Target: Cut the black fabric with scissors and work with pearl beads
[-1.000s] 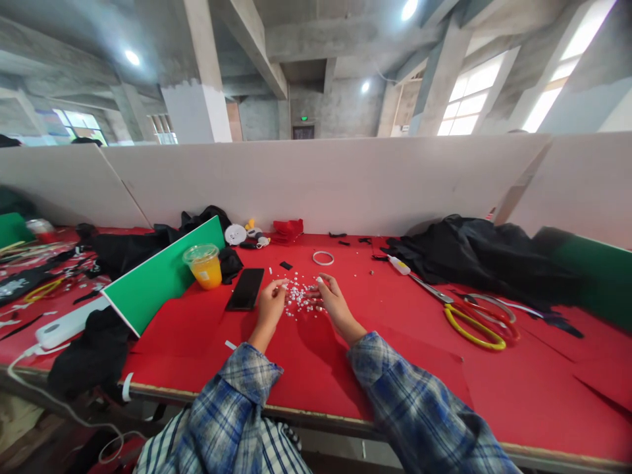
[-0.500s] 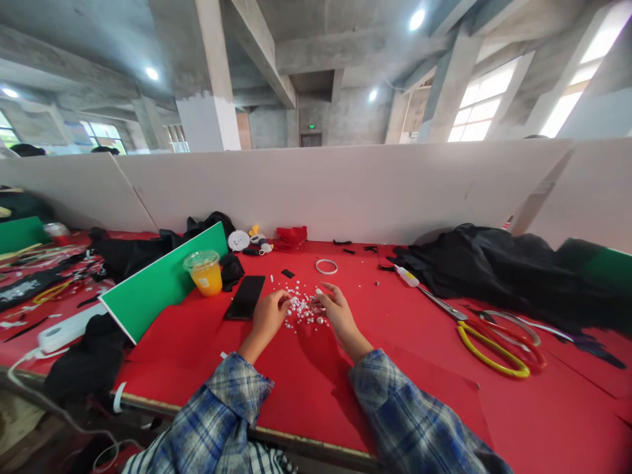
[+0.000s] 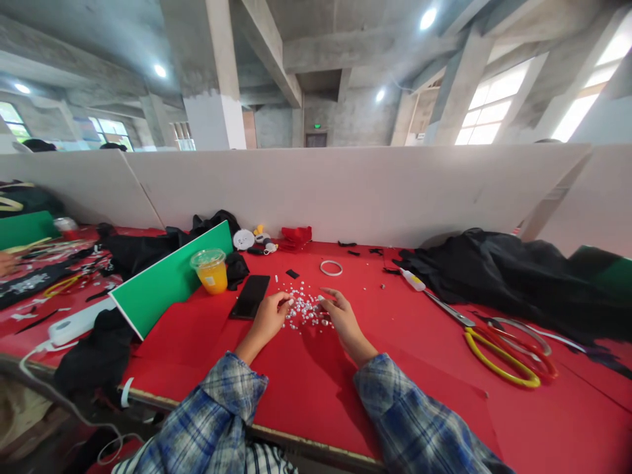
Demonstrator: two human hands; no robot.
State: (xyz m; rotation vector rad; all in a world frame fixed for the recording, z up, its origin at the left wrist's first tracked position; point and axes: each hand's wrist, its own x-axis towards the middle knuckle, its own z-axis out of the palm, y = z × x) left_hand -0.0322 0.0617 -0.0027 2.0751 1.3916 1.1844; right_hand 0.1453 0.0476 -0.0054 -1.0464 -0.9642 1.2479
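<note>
A loose heap of white and silvery pearl beads of mixed sizes lies on the red table covering, between my two hands. At the left edge of the heap, my left hand is closed in a pinch, with a white bead at its thumb and fingertips. My right hand hovers at the right edge of the heap. Its thumb and a finger are closed on a small white bead, while the index finger extends over it. Both hands are slightly above the table.
A black phone and a cup of orange drink stand left, beside a green divider. A white ring lies behind the beads. Right are a glue bottle, yellow-handled scissors and black fabric.
The view has shifted slightly, so the table things appear a little further right. My right fingers have drawn closer together around the bead. The left hand keeps its pinch.
</note>
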